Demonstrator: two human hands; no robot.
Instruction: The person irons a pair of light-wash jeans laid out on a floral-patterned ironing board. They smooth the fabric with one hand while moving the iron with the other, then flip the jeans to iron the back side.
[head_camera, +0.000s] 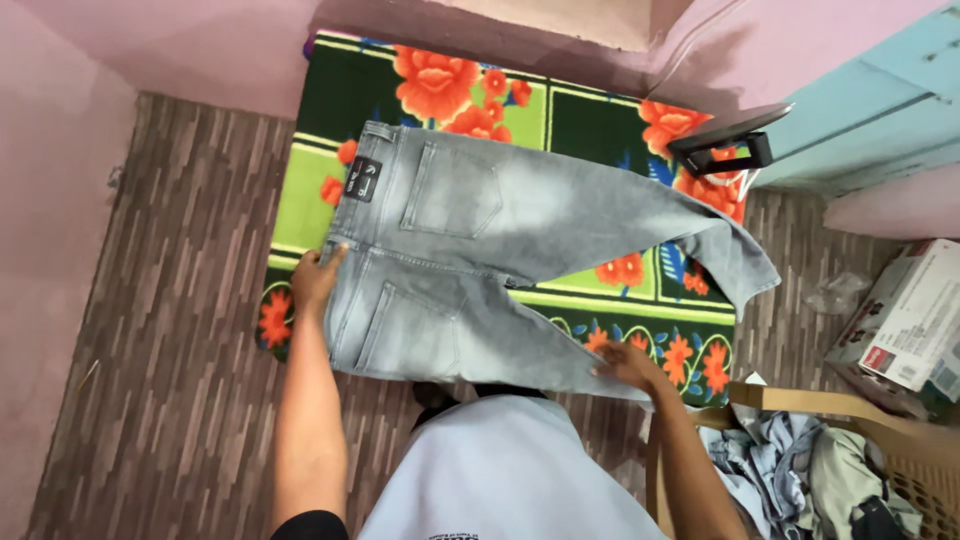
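Floral mat underlies grey jeans, spread flat; left hand pins their waistband, fingers apart; right hand presses their near leg, palm flat.

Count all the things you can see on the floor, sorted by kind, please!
Grey jeans: 1
Flowered green mat: 1
Black clothes iron: 1
Cardboard box: 1
Plastic chair holding clothes: 1
Hands on the jeans, left hand and right hand: 2
Total: 7
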